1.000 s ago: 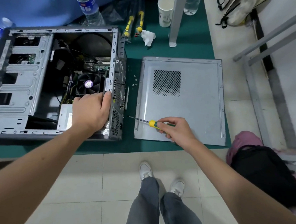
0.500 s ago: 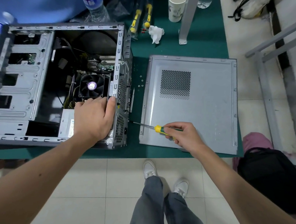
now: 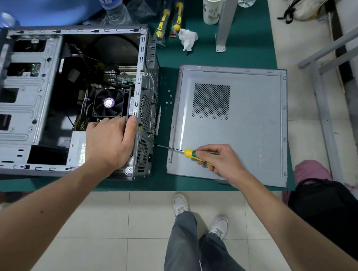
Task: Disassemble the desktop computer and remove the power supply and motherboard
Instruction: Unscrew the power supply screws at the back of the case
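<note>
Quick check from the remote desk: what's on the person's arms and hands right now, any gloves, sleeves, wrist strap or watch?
Nothing worn on either. The left hand and right hand are bare, no gloves, and no rings show. Both forearms are bare as far as the frame shows, with no sleeve edge in view. No watch, band or anti-static strap shows on either wrist, and no cable runs from them.

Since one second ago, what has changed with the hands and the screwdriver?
The right hand carried the screwdriver leftward until its tip met the rear panel of the computer case, beside the power supply. The left hand stayed gripping the case's rear edge. The side panel and loose screws did not move.
</note>
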Motion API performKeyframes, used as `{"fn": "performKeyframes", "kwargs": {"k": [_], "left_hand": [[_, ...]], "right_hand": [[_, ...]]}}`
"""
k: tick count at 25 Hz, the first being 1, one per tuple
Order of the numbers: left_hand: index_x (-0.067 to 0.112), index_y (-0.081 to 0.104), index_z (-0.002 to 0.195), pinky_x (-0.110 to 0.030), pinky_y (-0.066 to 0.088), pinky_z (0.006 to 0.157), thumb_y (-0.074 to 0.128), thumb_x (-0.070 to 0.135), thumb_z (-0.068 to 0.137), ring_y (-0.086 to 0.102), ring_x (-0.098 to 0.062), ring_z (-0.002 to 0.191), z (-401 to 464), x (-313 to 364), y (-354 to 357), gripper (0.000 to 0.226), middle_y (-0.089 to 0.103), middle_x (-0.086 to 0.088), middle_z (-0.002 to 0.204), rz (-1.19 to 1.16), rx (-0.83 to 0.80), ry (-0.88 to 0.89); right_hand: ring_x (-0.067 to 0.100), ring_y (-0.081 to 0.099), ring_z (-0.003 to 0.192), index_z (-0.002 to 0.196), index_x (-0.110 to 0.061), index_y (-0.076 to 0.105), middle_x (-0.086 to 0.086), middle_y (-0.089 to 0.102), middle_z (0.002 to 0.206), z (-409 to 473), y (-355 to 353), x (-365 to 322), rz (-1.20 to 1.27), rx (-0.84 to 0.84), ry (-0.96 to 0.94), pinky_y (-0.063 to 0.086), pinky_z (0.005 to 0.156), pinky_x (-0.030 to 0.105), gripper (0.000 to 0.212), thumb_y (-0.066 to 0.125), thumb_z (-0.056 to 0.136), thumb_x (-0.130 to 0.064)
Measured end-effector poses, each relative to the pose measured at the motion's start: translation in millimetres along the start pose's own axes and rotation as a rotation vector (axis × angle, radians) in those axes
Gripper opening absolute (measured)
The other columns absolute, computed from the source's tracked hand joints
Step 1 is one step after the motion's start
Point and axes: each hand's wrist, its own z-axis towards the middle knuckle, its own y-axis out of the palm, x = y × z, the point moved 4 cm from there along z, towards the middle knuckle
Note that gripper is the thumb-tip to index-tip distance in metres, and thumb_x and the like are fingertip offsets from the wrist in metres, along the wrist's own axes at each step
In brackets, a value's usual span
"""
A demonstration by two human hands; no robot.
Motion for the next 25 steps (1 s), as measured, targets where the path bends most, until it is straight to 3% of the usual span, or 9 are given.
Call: {"fn": "performKeyframes", "kwargs": {"k": [9, 15, 20, 25], "left_hand": [[0.026, 0.035, 0.058, -0.044, 0.033, 0.081, 0.013, 0.049, 0.1, 0.048, -0.023, 0.068, 0.8, -0.3, 0.0, 0.051, 0.046, 0.007, 0.06, -0.001, -0.013, -0.015], [0.027, 0.034, 0.058, -0.043, 0.033, 0.08, 0.014, 0.047, 0.1, 0.047, -0.024, 0.067, 0.3, 1.2, -1.0, 0.05, 0.045, 0.008, 0.059, -0.002, -0.008, -0.007], [0.026, 0.034, 0.058, -0.043, 0.033, 0.08, 0.015, 0.047, 0.1, 0.048, -0.023, 0.067, 0.1, 0.6, -0.9, 0.051, 0.044, 0.008, 0.059, -0.004, -0.009, -0.007], [0.026, 0.035, 0.059, -0.041, 0.03, 0.078, 0.014, 0.048, 0.1, 0.047, -0.023, 0.069, -0.1, 0.9, -1.1, 0.051, 0.044, 0.009, 0.06, 0.007, -0.012, -0.005]], "right_hand": [[0.017, 0.048, 0.06, 0.083, -0.022, 0.078, 0.015, 0.073, 0.08, 1.6, -3.0, -7.3, -0.016, -0.005, 0.005, 0.034, 0.04, 0.016, 0.004, 0.074, 0.084, -0.023], [0.013, 0.046, 0.053, 0.083, -0.024, 0.078, 0.007, 0.071, 0.072, -1.2, -2.2, -3.1, -0.031, -0.019, 0.017, 0.034, 0.04, 0.017, 0.005, 0.073, 0.084, -0.025], [0.016, 0.052, 0.064, 0.085, -0.022, 0.078, 0.011, 0.075, 0.083, 0.0, -3.6, -9.5, -0.046, -0.04, 0.005, 0.034, 0.042, 0.017, 0.005, 0.074, 0.084, -0.022], [0.009, 0.047, 0.053, 0.086, -0.018, 0.078, 0.007, 0.075, 0.079, 5.2, -6.8, -24.3, -0.098, -0.083, -0.037, 0.033, 0.04, 0.015, 0.006, 0.073, 0.084, -0.02]]}}
